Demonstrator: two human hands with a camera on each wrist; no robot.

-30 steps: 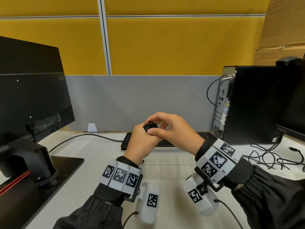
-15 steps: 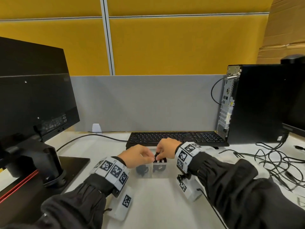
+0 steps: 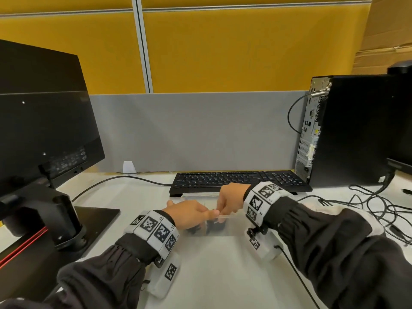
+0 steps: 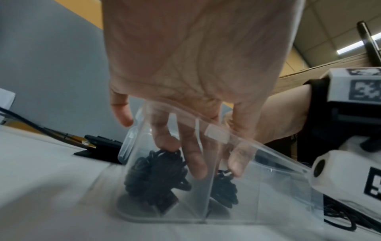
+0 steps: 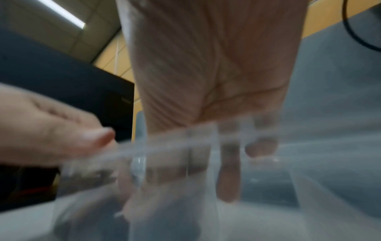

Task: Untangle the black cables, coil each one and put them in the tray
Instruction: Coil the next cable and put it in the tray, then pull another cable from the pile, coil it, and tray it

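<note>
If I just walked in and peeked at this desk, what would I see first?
Two hands meeting in a clear plastic tray at the middle of the white desk: the left hand reaches its fingers down onto a black cable bundle inside, and the right hand dips in beside it. Next you would notice the bright yellow wall behind, and loose black cables sprawled on the desk at the right.

Bright even office light, head view sharp w/ edge warp, right wrist view v. blurry

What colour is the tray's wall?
Clear, see-through plastic; the tray shows best in the left wrist view.
</note>
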